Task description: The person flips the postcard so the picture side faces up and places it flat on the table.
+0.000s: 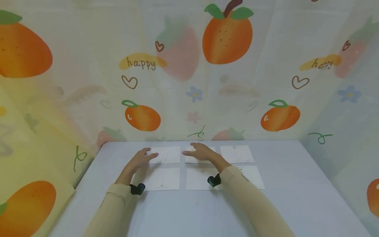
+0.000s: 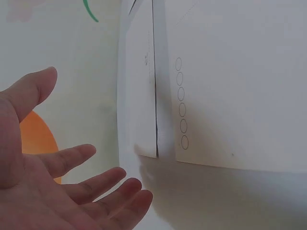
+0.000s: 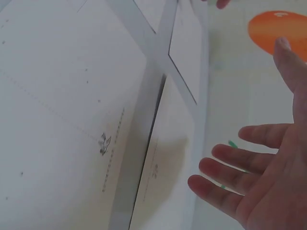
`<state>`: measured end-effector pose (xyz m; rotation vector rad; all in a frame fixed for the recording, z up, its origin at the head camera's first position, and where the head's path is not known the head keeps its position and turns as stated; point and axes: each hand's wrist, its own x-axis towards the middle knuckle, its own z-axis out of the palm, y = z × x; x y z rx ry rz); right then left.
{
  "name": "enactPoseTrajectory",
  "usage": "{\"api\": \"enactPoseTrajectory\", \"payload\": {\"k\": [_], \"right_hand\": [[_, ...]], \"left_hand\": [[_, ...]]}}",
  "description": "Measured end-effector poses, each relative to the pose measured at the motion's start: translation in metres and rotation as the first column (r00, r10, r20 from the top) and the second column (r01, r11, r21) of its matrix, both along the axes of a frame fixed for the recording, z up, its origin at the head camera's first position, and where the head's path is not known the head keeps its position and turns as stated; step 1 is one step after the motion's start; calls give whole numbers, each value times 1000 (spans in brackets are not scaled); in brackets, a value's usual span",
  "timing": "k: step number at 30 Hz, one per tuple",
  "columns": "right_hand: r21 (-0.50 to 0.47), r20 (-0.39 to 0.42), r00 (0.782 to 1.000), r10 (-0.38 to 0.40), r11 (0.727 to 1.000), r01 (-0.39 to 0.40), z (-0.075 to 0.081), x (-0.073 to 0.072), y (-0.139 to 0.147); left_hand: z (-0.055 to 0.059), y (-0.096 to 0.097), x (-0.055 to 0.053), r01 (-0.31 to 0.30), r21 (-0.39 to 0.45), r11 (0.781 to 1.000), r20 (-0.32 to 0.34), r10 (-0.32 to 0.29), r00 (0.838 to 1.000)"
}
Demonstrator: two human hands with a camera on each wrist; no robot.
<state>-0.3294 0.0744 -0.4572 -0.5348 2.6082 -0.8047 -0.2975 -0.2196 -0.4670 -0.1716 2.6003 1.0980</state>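
Several white paper sheets lie in two rows on the table. My left hand (image 1: 141, 159) is at the left edge of the back-left sheet (image 1: 168, 155), fingers spread and holding nothing. Over the back-middle sheet (image 1: 190, 160) is my right hand (image 1: 202, 153), its fingers apart and extended, partly covering that sheet. In the left wrist view, a near sheet (image 2: 240, 96) carries a column of small printed ovals beside the left hand (image 2: 57, 187). A small plant-like drawing and a dotted line mark a sheet (image 3: 57, 120) in the right wrist view, where the right hand (image 3: 259, 182) appears palm-side.
The back-right sheet (image 1: 237, 154) and front-left sheet (image 1: 163, 179) belong to the same layout. A pale cloth covers the table (image 1: 177, 214). Behind it hangs a curtain (image 1: 177, 98) printed with oranges. Dark wrist cameras (image 1: 137, 189) sit at both cuffs.
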Motion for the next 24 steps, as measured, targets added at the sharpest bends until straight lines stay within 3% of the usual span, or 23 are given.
{"api": "enactPoseTrajectory", "payload": {"k": [4, 10, 15, 21, 24], "right_hand": [[4, 23, 999, -30, 1000, 30, 0, 0, -10], [9, 59, 994, -94, 996, 93, 0, -4, -25], [-52, 106, 986, -131, 989, 137, -2, -11, -32], [-147, 169, 963, -212, 960, 238, -5, -18, -38], [-177, 211, 942, -262, 937, 300, -7, -18, -43]], "left_hand": [[-3, -1, -4, -23, -3, 1000, 37, 23, 999], [-5, -2, -11, -23, -38, 999, 41, 24, 999], [-5, -2, -17, -30, -45, 999, 66, 33, 997], [-7, -2, -24, -93, -23, 995, 79, 95, 992], [-7, -1, -27, -88, -52, 995, 94, 93, 991]]}}
